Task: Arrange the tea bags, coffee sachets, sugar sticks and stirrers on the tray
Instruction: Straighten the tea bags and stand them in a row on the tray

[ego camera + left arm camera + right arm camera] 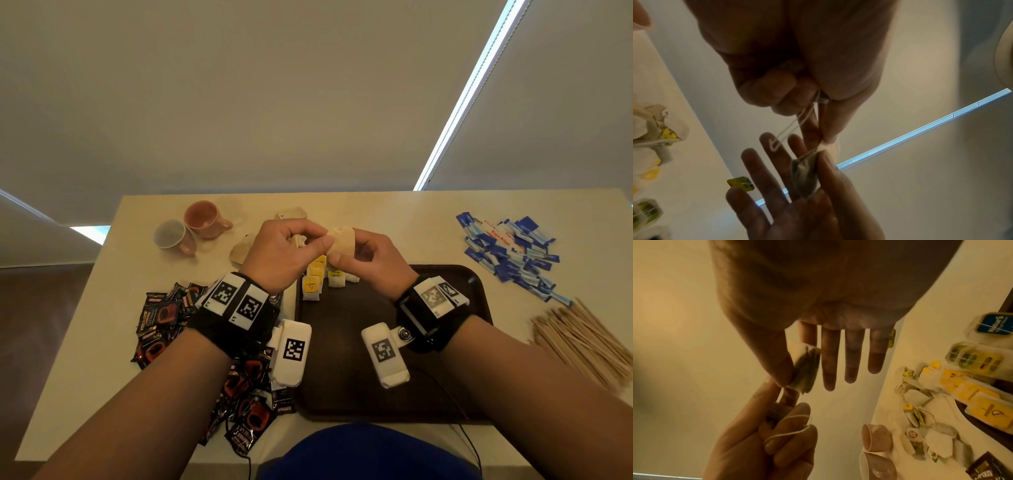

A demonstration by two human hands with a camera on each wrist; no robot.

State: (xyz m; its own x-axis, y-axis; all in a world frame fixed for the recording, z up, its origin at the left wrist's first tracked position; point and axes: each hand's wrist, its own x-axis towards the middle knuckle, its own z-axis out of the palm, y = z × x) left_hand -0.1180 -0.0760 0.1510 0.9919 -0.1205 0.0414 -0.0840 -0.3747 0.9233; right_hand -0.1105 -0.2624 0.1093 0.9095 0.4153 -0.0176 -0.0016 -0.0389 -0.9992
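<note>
Hands meet above the far edge of the tray. The right hand pinches a tea bag with thumb and first finger, other fingers straight. The left hand curls round its string and tag. Tea bags look like the step in hand. Next, the string probably needs tidying, then the bag goes beside the row of tea bags on the tray.

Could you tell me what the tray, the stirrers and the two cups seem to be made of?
Tray: probably plastic, dark brown, dull sheen, moulded raised rim.
Stirrers: wood, pale tan, thin flat matte sticks.
Two cups: likely glazed ceramic, smooth pink with pale insides and a soft gloss; plastic not excluded.
</note>
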